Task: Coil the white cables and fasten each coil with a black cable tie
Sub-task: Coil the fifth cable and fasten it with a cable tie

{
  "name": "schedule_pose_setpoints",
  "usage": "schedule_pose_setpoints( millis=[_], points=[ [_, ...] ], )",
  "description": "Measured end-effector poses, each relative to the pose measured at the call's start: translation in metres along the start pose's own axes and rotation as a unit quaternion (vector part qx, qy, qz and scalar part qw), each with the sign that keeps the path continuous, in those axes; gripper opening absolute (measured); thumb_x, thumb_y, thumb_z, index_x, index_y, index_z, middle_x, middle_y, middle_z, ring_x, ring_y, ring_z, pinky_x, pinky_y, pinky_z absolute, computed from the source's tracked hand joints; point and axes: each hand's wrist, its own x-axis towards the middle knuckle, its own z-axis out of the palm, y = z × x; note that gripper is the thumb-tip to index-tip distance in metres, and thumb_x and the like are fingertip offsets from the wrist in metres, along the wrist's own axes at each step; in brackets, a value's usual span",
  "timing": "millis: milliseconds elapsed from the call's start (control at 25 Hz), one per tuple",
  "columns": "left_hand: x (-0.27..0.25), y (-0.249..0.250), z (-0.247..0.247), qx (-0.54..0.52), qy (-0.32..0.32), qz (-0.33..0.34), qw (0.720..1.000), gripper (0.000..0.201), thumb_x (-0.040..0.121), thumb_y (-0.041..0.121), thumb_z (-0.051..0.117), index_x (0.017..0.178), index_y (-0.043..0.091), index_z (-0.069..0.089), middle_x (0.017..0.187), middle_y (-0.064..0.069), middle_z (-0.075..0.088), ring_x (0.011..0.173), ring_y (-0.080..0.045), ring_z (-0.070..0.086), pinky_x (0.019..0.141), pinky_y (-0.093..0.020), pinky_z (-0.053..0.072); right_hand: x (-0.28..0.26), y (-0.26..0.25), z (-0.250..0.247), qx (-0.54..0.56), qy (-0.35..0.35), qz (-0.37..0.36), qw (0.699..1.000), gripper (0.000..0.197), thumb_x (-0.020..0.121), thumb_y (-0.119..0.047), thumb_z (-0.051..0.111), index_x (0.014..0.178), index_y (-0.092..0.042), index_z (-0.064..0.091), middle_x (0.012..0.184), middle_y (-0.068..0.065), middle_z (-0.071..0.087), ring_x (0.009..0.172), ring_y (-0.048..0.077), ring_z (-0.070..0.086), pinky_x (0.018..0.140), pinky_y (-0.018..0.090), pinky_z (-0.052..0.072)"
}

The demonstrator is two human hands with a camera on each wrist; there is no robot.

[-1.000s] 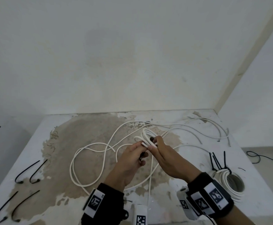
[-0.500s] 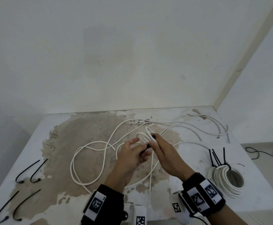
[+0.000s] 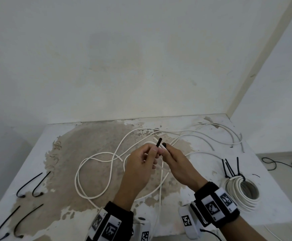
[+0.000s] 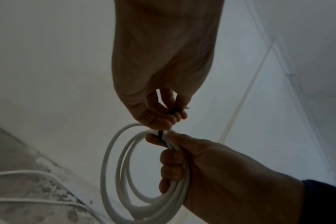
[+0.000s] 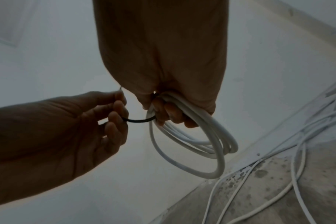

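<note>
The surface (image 3: 42, 150), white with a large worn brown patch, serves as the landmark. Above its middle, the right hand (image 3: 180, 164) clamps a small white coil (image 5: 192, 136) of several turns, fingers curled round the bundled strands. The left hand (image 3: 138, 164) pinches a black cable tie (image 5: 138, 120) that runs from its fingertips to the coil at the right hand's grip. Neither hand is free.

Judged procedure for this step: keep the right hand's grip firm so the turns stay stacked; lead the tie fully round all strands, not just some; then cinch it snug. The trailing cable should be kept clear of the loop. Whether the tie is closed already cannot be told.

Count, largest first:
- Loose white cable (image 3: 96, 171) sprawls across the middle and far right of the surface; the number of separate lengths cannot be told from the tangle.
- One finished coil (image 3: 242, 193) lies at the right edge of the surface, with black ties (image 3: 230, 168) standing up from it; at least three tails show.
- One coil in hand.
- Four spare black ties (image 3: 28, 184) lie at the left near edge of the surface, in two pairs.
- One tie in use.
</note>
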Motion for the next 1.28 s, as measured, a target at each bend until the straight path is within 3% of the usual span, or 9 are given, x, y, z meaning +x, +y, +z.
schedule_pose_setpoints(
  millis=[120,200,320,520,800,960,1040,1160,1280],
  points=[
    [0.004,0.002,-0.006,0.065,-0.004,-0.018,0.998,0.029,0.097,0.029,0.056,0.072,0.025,0.069,0.067,0.004,0.066,0.056,-0.018,0.057,0.060,-0.047,0.055,-0.004,-0.010,-0.002,0.014,-0.028,-0.032,0.999,0.028,0.110,-0.028,0.037,0.088,-0.018,0.051,0.076,-0.007,0.046,0.070,0.012,0.040,0.067,0.027,0.037],
    [0.006,0.009,-0.006,0.085,-0.004,-0.021,0.996,0.030,0.091,0.033,0.056,0.064,0.025,0.067,0.063,0.001,0.063,0.056,-0.027,0.054,0.059,-0.050,0.053,-0.006,-0.019,-0.004,0.016,-0.045,-0.045,0.998,0.027,0.110,-0.024,0.036,0.086,-0.021,0.049,0.075,-0.009,0.044,0.069,0.011,0.038,0.066,0.022,0.036],
    [0.009,0.020,-0.009,0.062,-0.002,-0.034,0.997,0.030,0.084,0.032,0.056,0.057,0.023,0.065,0.066,-0.013,0.061,0.056,-0.026,0.049,0.055,-0.050,0.050,-0.006,-0.026,-0.005,0.014,-0.052,-0.050,0.997,0.027,0.110,-0.023,0.036,0.086,-0.024,0.048,0.075,-0.005,0.040,0.068,0.011,0.035,0.065,0.022,0.034],
    [0.009,0.027,-0.012,0.066,0.002,-0.064,0.996,0.034,0.089,0.015,0.058,0.056,0.019,0.066,0.070,-0.021,0.062,0.055,-0.025,0.050,0.050,-0.029,0.046,-0.005,-0.027,-0.003,0.015,-0.055,-0.055,0.997,0.025,0.110,-0.025,0.035,0.091,-0.023,0.050,0.077,-0.001,0.041,0.069,0.014,0.036,0.066,0.025,0.035],
    [0.011,0.024,-0.014,0.083,0.021,-0.063,0.994,0.034,0.087,0.017,0.059,0.054,0.023,0.066,0.072,-0.017,0.066,0.060,-0.029,0.054,0.052,-0.040,0.053,-0.007,-0.028,0.007,0.036,-0.046,-0.058,0.997,0.020,0.109,-0.031,0.035,0.103,-0.028,0.054,0.075,-0.010,0.044,0.068,0.009,0.039,0.065,0.024,0.037],
    [0.010,0.022,-0.015,0.093,0.020,-0.080,0.992,0.029,0.085,0.021,0.059,0.058,0.018,0.067,0.070,-0.016,0.068,0.055,-0.024,0.054,0.055,-0.048,0.053,-0.008,-0.025,0.015,0.015,-0.009,-0.047,0.999,0.028,0.109,-0.030,0.037,0.128,-0.024,0.057,0.082,-0.016,0.059,0.071,0.003,0.051,0.070,0.018,0.041],
    [0.010,0.021,-0.016,0.100,0.021,-0.082,0.991,0.028,0.086,0.023,0.058,0.060,0.018,0.069,0.067,-0.014,0.067,0.051,-0.022,0.052,0.056,-0.046,0.054,-0.009,-0.021,0.020,0.016,0.000,-0.043,0.999,0.031,0.109,-0.034,0.037,0.135,-0.031,0.053,0.089,-0.008,0.066,0.072,0.007,0.056,0.071,0.025,0.048],
    [0.008,0.019,-0.017,0.106,0.015,-0.085,0.991,0.027,0.086,0.024,0.058,0.061,0.019,0.069,0.065,-0.014,0.067,0.056,-0.032,0.059,0.058,-0.043,0.055,-0.011,-0.014,0.024,-0.011,0.000,-0.033,0.999,0.034,0.107,-0.045,0.035,0.138,-0.041,0.048,0.087,0.014,0.066,0.071,0.035,0.057,0.070,0.047,0.049],
    [0.011,0.012,-0.021,0.099,-0.008,-0.092,0.991,0.029,0.089,0.022,0.058,0.062,0.018,0.069,0.073,-0.020,0.066,0.064,-0.030,0.062,0.053,-0.034,0.054,-0.012,-0.016,0.024,-0.033,-0.007,-0.044,0.998,0.031,0.108,-0.036,0.038,0.136,-0.034,0.052,0.074,-0.003,0.064,0.057,0.016,0.051,0.059,0.026,0.041]
  ],
)
